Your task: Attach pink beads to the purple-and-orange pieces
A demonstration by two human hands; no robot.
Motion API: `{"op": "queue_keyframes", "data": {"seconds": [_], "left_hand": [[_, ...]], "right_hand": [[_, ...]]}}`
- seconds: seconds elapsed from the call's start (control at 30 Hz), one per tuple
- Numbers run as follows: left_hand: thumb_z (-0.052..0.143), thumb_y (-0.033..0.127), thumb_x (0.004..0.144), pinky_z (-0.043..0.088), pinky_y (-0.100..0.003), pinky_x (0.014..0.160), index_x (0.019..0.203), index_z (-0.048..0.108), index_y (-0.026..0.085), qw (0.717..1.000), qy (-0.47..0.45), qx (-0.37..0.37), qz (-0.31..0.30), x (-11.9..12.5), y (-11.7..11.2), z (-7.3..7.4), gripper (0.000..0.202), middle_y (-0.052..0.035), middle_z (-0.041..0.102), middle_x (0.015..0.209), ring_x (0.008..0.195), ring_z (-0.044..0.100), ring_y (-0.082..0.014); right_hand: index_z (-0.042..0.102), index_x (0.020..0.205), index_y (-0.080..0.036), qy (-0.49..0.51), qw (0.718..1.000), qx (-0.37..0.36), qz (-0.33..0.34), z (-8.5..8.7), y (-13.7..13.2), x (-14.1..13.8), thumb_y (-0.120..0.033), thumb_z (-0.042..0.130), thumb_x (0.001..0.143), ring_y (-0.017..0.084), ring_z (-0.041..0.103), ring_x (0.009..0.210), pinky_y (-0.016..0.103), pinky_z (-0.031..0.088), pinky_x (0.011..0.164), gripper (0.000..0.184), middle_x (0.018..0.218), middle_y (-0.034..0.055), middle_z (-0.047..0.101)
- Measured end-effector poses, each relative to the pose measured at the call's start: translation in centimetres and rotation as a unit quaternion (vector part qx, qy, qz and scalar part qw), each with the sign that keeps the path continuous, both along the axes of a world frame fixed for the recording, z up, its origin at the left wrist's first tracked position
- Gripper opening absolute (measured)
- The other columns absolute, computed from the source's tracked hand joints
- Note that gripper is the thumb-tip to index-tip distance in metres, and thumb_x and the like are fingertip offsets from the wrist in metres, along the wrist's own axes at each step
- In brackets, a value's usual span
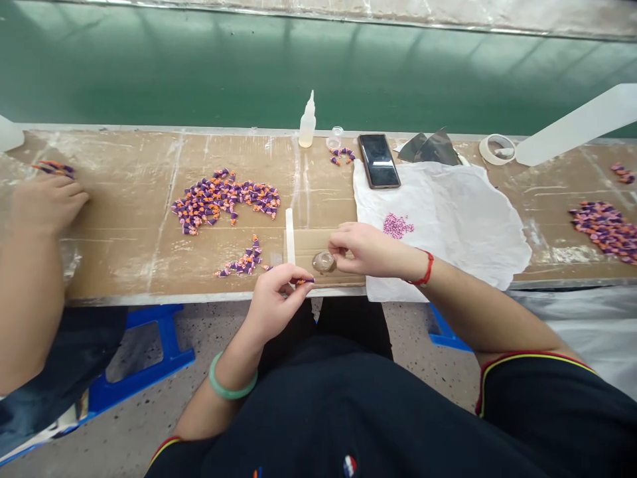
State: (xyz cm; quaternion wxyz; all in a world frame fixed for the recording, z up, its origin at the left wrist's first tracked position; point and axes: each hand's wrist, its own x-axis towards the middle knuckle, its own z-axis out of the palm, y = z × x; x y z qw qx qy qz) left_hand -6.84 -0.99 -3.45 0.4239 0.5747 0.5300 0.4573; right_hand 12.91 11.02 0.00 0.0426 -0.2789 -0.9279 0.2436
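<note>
Between the thumb and forefinger of my left hand [279, 292] is a small purple-and-orange figurine [304, 281], held near the table's front edge. My right hand [363, 249] is closed in a pinch beside a small clear dish [323, 261]; whatever its fingertips hold is hidden. Under the dish lies a cardboard piece [348, 280], with a white strip [290, 236] standing out at its left. To the left are a small group of the same figurines [246, 260] and a larger pile [223, 199]. Tiny pink pieces [397, 226] lie on a white sheet [448, 219] at the right.
A dropper bottle [307, 123], a small clear cup [335, 137], a phone [379, 161] and a tape roll [496, 149] stand along the back. At far left is a co-worker's hand [47, 202] with figurines. Another figurine pile [607, 229] lies far right.
</note>
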Motion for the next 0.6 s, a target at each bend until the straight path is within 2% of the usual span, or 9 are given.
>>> {"op": "queue_keyframes", "data": {"seconds": [0.07,0.2,0.37,0.47,0.6], "left_hand": [[0.064,0.020,0.082,0.051,-0.022,0.055,0.079,0.068,0.019,0.999,-0.037,-0.016,0.001,0.02,-0.01,-0.02,0.006,-0.0037,0.067,0.077,0.066,0.065,-0.0140],[0.064,0.023,0.083,0.046,-0.020,0.045,0.084,0.063,0.019,0.987,-0.128,-0.096,-0.027,0.16,-0.09,-0.08,0.005,0.0023,0.059,0.067,0.048,0.058,-0.0090],[0.070,0.029,0.080,0.046,-0.019,0.044,0.083,0.061,0.018,0.978,-0.163,-0.131,-0.024,0.26,-0.21,-0.35,0.014,0.0008,0.062,0.063,0.057,0.066,-0.0135],[0.068,0.032,0.083,0.045,-0.019,0.045,0.081,0.062,0.017,0.978,-0.157,-0.133,-0.016,0.32,-0.31,-0.52,0.017,-0.0005,0.064,0.061,0.054,0.064,-0.0124],[0.073,0.028,0.077,0.052,-0.021,0.055,0.083,0.061,0.017,0.976,-0.166,-0.139,0.031,0.42,-0.40,-0.69,0.017,0.0016,0.064,0.067,0.054,0.063,-0.0102]], "right_hand": [[0.047,0.068,-0.019,0.007,1.000,0.003,0.000,0.00,0.01,0.03,-0.017,0.055,0.078,0.014,0.046,0.064,0.026,0.033,0.062,0.013,0.065,0.0008,0.052],[0.047,0.068,-0.019,0.001,1.000,0.002,-0.002,-0.09,-0.08,0.09,-0.017,0.055,0.078,0.014,0.045,0.064,0.026,0.033,0.062,0.013,0.065,0.0007,0.051],[0.044,0.067,-0.020,-0.030,1.000,-0.007,-0.006,0.22,-0.16,-0.04,-0.018,0.054,0.080,0.015,0.045,0.065,0.027,0.032,0.063,0.017,0.064,0.0010,0.050],[0.042,0.066,-0.020,-0.048,0.999,-0.008,-0.002,0.54,-0.04,-0.27,-0.017,0.055,0.079,0.015,0.045,0.065,0.027,0.031,0.063,0.019,0.063,0.0005,0.049],[0.039,0.064,-0.021,-0.066,0.998,0.005,0.016,0.68,0.19,-0.69,-0.015,0.056,0.077,0.015,0.042,0.064,0.028,0.030,0.062,0.022,0.061,-0.0003,0.047]]}}
